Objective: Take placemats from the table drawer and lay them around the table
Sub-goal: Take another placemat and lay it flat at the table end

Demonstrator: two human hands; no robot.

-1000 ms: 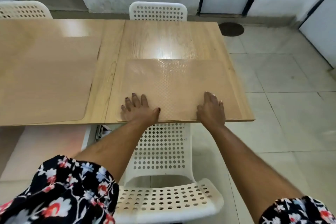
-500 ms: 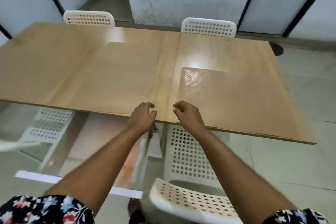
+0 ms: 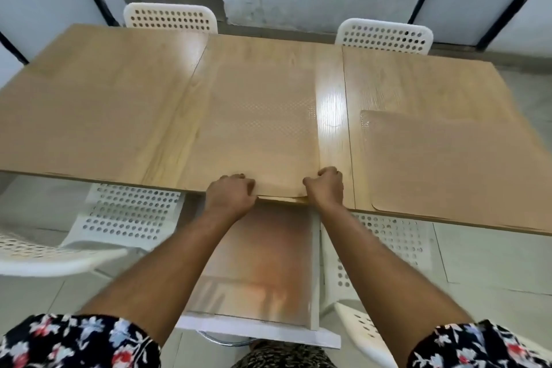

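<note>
A tan dotted placemat lies in the middle of the wooden table, its near edge at the table's front edge. My left hand and my right hand both pinch that near edge, which lifts slightly off the table. A second placemat lies flat at the right end. Below my forearms the white table drawer stands pulled open; its inside looks translucent orange and blurred.
White perforated chairs stand around the table: two at the far side, one at the near left and one at the near right. Pale wall panels with dark frames lie beyond. The floor is tiled.
My view swung left from the right-end placemat to the table's middle. Both hands left that mat and now grip the near edge of the middle placemat over the open drawer.
</note>
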